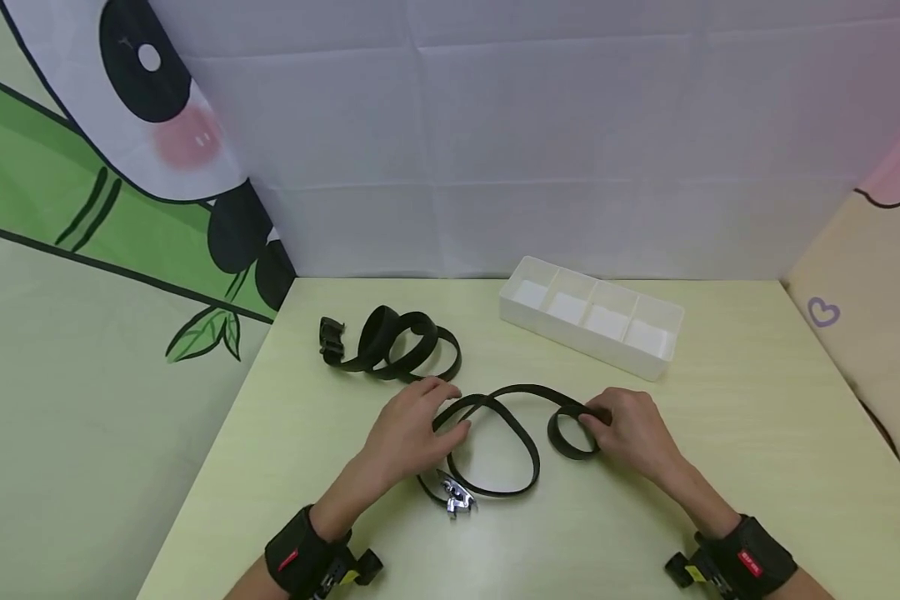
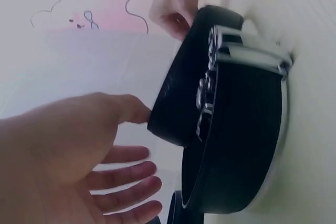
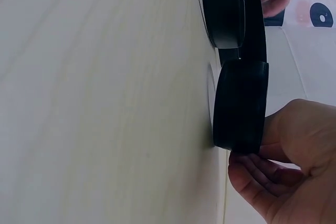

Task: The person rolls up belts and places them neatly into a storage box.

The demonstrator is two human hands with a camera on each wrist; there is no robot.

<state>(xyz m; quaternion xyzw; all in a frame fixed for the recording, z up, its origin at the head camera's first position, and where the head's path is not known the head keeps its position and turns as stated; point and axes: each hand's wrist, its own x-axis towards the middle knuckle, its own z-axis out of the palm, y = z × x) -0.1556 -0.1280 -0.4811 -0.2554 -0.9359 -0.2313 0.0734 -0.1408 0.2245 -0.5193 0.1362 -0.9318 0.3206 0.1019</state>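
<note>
A black belt [image 1: 537, 460] stands on its edge on the table, bent into a large loop with a smaller curl at its right end. Its silver buckle [image 1: 459, 497] lies at the near left side of the loop. My left hand [image 1: 416, 425] is at the loop's left side. In the left wrist view the thumb touches the belt [image 2: 236, 140] while the other fingers are spread and relaxed. My right hand [image 1: 633, 429] pinches the belt beside the small curl [image 3: 241, 103], with thumb and fingertips at its edge in the right wrist view.
Behind my left hand lies another black strap [image 1: 378, 337], loosely coiled, with a black buckle [image 1: 332, 340] at its left end. A whitish box [image 1: 585, 329] with several compartments stands at the back right of the pale table [image 1: 555, 550]. Printed cloth hangs behind.
</note>
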